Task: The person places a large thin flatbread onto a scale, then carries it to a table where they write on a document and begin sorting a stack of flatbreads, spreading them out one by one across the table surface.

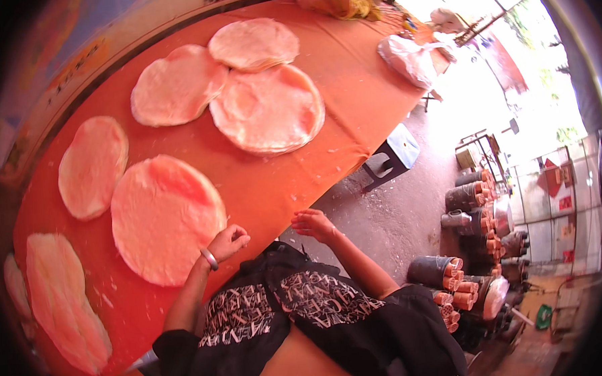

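Note:
My left hand, with a metal bracelet on its wrist, hovers by the right edge of a large round stack of thin, pale sheets, perhaps dough. Its fingers curl, and nothing shows in them. Whether it touches the stack is hard to tell. Just past the edge of the table's orange cover, my right hand is held out empty, fingers extended. Farther along lie three more round stacks: one large, one to its left and one behind.
Flat pale pieces lie at left, one oval and one long. A white plastic bag sits on the far end. Below the table's edge is a plastic stool. Dark cylinders and orange honeycomb briquettes crowd the floor at right.

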Available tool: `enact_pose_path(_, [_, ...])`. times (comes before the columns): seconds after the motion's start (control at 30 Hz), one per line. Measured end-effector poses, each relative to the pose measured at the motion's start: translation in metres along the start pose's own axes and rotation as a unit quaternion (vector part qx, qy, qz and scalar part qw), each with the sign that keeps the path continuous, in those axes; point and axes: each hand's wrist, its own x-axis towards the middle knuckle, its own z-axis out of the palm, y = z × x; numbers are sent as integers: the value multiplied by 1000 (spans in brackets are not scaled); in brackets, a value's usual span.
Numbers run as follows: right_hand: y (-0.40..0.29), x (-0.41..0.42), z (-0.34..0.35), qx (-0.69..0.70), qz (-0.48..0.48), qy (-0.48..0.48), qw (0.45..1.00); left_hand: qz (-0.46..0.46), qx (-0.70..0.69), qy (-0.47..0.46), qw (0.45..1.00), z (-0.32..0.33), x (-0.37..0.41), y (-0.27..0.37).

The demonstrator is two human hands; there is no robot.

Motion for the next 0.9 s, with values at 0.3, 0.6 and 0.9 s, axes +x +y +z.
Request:
enact_pose_path(0.3, [-47, 59, -43, -28, 36, -115, 992, -41, -31, 92, 994, 34, 80, 16])
enact_pose_path(0.6, [-160, 96, -187, -177, -58, -89, 978, -43, -150, 186, 970, 119, 207, 56])
enact_pose_path(0.9, [-216, 92, -275, -236, -98, 27, 966, -42, -98, 163, 981, 129, 287, 84])
